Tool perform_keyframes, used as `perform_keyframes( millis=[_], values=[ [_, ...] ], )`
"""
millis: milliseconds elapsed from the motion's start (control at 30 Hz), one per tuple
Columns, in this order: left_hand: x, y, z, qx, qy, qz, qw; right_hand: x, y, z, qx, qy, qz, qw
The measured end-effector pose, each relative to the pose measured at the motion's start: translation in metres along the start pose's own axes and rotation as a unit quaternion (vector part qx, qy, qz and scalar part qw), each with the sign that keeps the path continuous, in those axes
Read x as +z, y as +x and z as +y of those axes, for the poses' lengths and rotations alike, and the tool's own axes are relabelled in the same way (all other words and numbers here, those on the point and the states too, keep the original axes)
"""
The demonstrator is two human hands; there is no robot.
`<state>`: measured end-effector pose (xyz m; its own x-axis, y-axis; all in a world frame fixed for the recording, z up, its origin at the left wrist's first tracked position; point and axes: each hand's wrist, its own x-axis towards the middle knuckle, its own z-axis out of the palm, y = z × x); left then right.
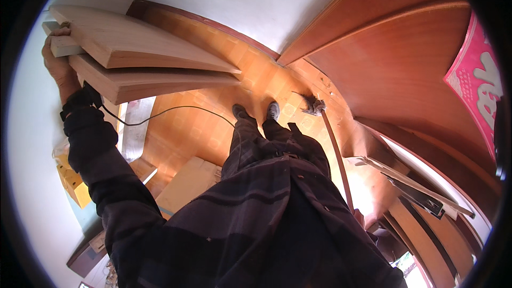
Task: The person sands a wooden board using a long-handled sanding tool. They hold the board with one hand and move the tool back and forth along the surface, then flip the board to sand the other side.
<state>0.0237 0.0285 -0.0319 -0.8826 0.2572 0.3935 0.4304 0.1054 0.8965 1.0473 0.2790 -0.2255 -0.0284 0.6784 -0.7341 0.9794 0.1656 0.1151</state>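
At the upper left, my left hand (58, 66) is wrapped round the end of a pale wooden block (66, 46). Beside the block are two wide wooden boards, an upper board (133, 37) and a lower board (154, 81), with a narrow gap between them. A dark band with a black cable (176, 108) circles my left wrist. Low on the right, only a little of my right hand (359, 217) shows beside my coat, closed at the end of a long brown mop handle (338, 162). The mop's dark shaggy head (313, 104) rests on the floor.
A reddish-brown door (394, 58) with a pink poster (474, 80) fills the right. Flat panels (421, 186) lean at the lower right. A cardboard box (189, 186) and a yellow box (74, 181) stand at the left. My shoes are on the tan patterned floor (181, 133).
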Motion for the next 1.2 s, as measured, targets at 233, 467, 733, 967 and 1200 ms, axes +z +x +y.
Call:
perform_keyframes(
  millis=[233,467,733,967,1200],
  values=[
    [0.005,-0.004,0.006,-0.056,-0.045,0.013,0.997,0.008,-0.03,0.017,-0.016,0.007,-0.015,1.0],
    [-0.006,0.005,-0.003,-0.017,-0.043,-0.018,0.999,0.014,-0.01,-0.015,-0.108,0.074,-0.018,0.991],
    [-0.015,0.012,-0.014,-0.005,-0.031,-0.02,0.999,0.045,0.094,-0.119,-0.174,0.031,-0.02,0.984],
    [-0.01,0.011,-0.009,-0.018,-0.042,-0.008,0.999,0.107,0.182,-0.181,-0.273,0.137,-0.025,0.952],
    [-0.011,0.011,-0.009,-0.007,-0.062,-0.032,0.998,0.155,0.18,-0.113,-0.179,0.108,-0.072,0.975]
  ],
)
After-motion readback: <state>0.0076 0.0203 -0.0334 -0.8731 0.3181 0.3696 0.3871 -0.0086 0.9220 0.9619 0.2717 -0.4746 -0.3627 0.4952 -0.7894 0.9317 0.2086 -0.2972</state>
